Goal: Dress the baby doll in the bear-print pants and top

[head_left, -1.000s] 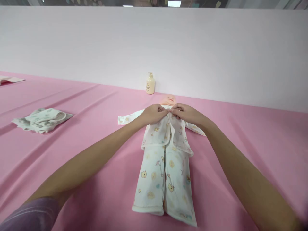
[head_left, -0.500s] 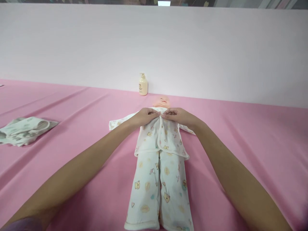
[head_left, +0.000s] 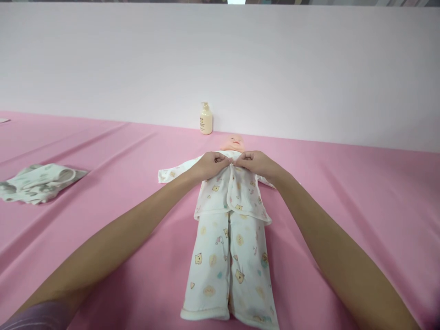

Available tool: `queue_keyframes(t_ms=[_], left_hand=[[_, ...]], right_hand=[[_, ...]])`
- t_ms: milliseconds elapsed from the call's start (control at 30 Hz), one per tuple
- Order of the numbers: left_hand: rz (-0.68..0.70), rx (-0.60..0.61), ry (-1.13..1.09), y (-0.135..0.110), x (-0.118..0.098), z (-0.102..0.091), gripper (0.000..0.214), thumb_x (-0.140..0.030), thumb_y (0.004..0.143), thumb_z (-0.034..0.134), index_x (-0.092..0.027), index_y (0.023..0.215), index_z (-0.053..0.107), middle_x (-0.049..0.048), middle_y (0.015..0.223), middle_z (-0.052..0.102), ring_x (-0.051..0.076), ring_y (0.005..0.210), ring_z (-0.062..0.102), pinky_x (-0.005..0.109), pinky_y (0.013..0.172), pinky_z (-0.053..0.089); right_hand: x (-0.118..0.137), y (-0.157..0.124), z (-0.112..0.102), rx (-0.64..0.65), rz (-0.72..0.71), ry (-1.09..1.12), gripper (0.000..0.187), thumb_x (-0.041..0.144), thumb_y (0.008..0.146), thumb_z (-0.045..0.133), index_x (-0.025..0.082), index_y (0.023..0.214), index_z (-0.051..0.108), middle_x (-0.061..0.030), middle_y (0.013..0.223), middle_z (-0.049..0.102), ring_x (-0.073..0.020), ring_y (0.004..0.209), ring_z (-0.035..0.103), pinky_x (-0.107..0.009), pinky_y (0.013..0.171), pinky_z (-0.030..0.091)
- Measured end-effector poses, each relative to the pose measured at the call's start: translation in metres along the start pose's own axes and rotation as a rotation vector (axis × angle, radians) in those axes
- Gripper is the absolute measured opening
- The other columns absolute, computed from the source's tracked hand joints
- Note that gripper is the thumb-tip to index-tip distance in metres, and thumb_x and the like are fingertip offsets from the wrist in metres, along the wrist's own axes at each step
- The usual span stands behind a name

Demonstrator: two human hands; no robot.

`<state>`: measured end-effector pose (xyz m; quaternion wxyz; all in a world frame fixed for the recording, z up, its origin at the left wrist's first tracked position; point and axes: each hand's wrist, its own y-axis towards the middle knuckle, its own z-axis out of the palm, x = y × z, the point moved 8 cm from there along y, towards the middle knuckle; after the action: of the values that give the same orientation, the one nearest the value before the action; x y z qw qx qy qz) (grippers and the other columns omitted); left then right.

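Observation:
A baby doll (head_left: 235, 142) lies on its back, head toward the wall. It wears a white printed jacket (head_left: 215, 195) and matching trousers (head_left: 209, 270). At the upper chest, my left hand (head_left: 213, 165) pinches the jacket's front edge between thumb and fingers. Close beside it, my right hand (head_left: 254, 163) pinches the other side of the front opening. The two hands' fingertips nearly meet there, and whatever fastener may lie between them is hidden. Below my hands the jacket's front panels hang together over the trousers' waist.
A cream pump bottle (head_left: 206, 121) stands against the white wall (head_left: 309, 73), behind the doll's head. Crumpled white and grey clothing (head_left: 41, 183) lies at the left on the pink sheet (head_left: 130, 261). A pale item (head_left: 4, 120) shows at the far left edge.
The view has tilted and shifted slightly. My fingers have curled in more tightly at the jacket's front, with both hands still in the same place on the chest.

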<state>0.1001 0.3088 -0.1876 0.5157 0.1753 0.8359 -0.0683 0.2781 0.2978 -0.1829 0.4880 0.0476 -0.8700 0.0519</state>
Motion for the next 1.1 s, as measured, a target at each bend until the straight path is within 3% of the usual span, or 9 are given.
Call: queue_keyframes(t_ms=[167,300,433,667,867,1100], left_hand=[[-0.008,-0.030,0.013,-0.001,-0.001,-0.001,0.033,-0.050,0.094,0.070,-0.020,0.081,0.072,0.0026,0.070,0.064,0.016,0.061,0.056,0.027,0.054,0.040],[0.015,-0.029,0.030,0.000,-0.001,-0.003,0.035,-0.052,0.092,0.072,-0.020,0.078,0.069,0.0015,0.066,0.059,0.015,0.058,0.053,0.027,0.053,0.038],[0.050,-0.030,0.038,-0.002,-0.004,-0.002,0.035,-0.050,0.091,0.073,-0.020,0.074,0.065,0.0010,0.064,0.058,0.015,0.058,0.052,0.027,0.053,0.038],[-0.018,-0.051,-0.038,-0.001,0.000,-0.003,0.033,-0.051,0.092,0.072,-0.020,0.080,0.067,0.0005,0.063,0.058,0.014,0.054,0.050,0.026,0.051,0.033],[-0.051,-0.037,-0.116,-0.004,-0.001,0.001,0.035,-0.051,0.090,0.075,-0.021,0.076,0.063,-0.0024,0.062,0.047,0.012,0.050,0.041,0.026,0.047,0.023],[-0.028,-0.047,-0.158,-0.007,-0.008,0.005,0.037,-0.050,0.095,0.071,-0.020,0.075,0.062,-0.0028,0.064,0.050,0.011,0.052,0.045,0.025,0.050,0.034]], right_hand=[[0.006,-0.007,0.000,-0.065,0.020,0.008,0.039,0.055,0.075,0.085,0.022,0.072,0.066,-0.0017,0.074,0.061,-0.0166,0.072,0.050,-0.030,0.062,0.039],[0.009,-0.010,0.001,0.057,-0.026,-0.003,0.031,0.053,0.079,0.084,0.024,0.089,0.078,-0.0044,0.097,0.075,-0.0220,0.092,0.063,-0.033,0.077,0.047],[0.008,-0.009,-0.001,0.113,-0.069,0.006,0.035,0.053,0.079,0.086,0.024,0.099,0.080,-0.0053,0.108,0.076,-0.0236,0.104,0.065,-0.034,0.086,0.049],[0.001,-0.005,-0.002,-0.006,-0.057,0.030,0.048,0.055,0.072,0.092,0.022,0.095,0.068,-0.0016,0.090,0.069,-0.0172,0.083,0.060,-0.030,0.072,0.044],[0.004,-0.009,-0.003,0.071,-0.058,0.051,0.047,0.060,0.076,0.088,0.023,0.091,0.064,0.0009,0.088,0.065,-0.0154,0.081,0.056,-0.029,0.070,0.040],[0.001,-0.009,-0.004,0.075,-0.018,0.047,0.046,0.059,0.079,0.086,0.022,0.091,0.061,0.0022,0.084,0.062,-0.0141,0.076,0.053,-0.028,0.069,0.038]])
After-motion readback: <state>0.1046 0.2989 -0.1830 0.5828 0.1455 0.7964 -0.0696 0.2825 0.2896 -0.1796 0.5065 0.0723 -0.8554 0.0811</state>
